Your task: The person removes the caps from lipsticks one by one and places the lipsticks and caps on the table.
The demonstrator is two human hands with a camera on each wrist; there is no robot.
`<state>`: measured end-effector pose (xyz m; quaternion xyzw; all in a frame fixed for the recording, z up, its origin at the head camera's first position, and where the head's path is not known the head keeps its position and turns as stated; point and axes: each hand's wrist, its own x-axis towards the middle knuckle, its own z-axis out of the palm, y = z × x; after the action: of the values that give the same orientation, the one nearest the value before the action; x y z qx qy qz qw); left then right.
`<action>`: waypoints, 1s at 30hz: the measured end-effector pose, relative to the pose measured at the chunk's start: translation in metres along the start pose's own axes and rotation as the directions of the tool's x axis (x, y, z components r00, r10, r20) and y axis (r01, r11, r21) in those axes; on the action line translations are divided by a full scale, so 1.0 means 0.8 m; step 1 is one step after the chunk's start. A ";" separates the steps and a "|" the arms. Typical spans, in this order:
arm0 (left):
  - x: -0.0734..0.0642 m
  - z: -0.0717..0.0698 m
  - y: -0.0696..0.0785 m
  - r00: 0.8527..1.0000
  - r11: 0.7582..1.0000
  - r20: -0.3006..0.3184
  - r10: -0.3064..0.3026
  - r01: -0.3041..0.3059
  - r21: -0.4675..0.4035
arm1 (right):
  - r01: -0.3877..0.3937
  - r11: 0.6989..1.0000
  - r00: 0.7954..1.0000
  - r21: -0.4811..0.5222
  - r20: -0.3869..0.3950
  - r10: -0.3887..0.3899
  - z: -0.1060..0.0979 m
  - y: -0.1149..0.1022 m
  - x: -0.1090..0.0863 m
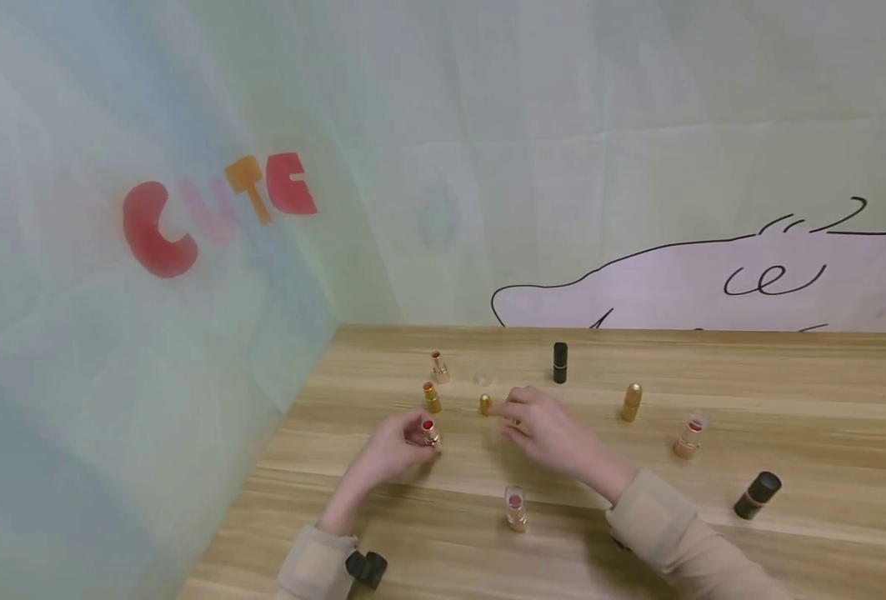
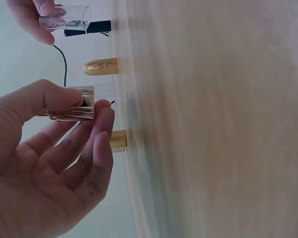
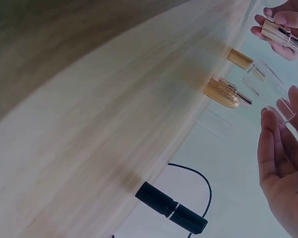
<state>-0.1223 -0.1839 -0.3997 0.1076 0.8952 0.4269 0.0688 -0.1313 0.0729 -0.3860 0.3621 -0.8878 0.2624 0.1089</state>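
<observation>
My left hand (image 1: 392,450) pinches an open lipstick (image 1: 430,433) by its shiny gold base, red tip upward, just over the table. In the left wrist view the thumb and fingers lie around the lipstick's ribbed base (image 2: 72,115). To the right, my right hand (image 1: 551,429) pinches a clear lipstick cap (image 3: 269,89) at its closed end, off the table and apart from the lipstick. Near the right fingertips a small gold cap (image 1: 485,405) stands on the wood. Beyond the left hand are an uncapped gold lipstick (image 1: 432,398) and an uncapped pale-gold one (image 1: 440,368).
Another clear cap (image 1: 483,375) stands behind the gold cap. Rightward are a black lipstick (image 1: 559,363), a gold bullet-shaped one (image 1: 632,402), a clear-capped one (image 1: 688,440) and a second black one (image 1: 758,495). A clear-capped pink lipstick (image 1: 516,512) stands in front.
</observation>
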 end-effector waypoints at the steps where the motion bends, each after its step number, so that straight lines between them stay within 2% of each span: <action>1: 0.000 -0.001 0.000 1.000 1.000 -0.002 -0.004 0.004 0.007 | 0.001 1.000 1.000 -0.004 0.005 -0.001 0.001 0.000 0.000; 17: -0.001 -0.006 0.000 0.999 0.998 -0.001 -0.041 0.041 0.045 | 0.009 1.000 1.000 0.003 0.019 -0.009 0.011 0.005 0.003; 23: 0.002 -0.006 -0.002 1.000 0.996 -0.001 -0.016 0.016 0.089 | -0.009 1.000 0.998 0.021 0.057 0.008 0.015 0.005 0.004; 30: 0.004 -0.003 -0.004 1.000 0.993 0.013 -0.003 0.001 0.121 | 0.013 1.000 0.996 0.000 0.083 -0.013 0.020 0.006 0.005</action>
<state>-0.1263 -0.1868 -0.4005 0.1135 0.9191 0.3712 0.0684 -0.1373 0.0650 -0.3997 0.3782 -0.8893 0.2462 0.0737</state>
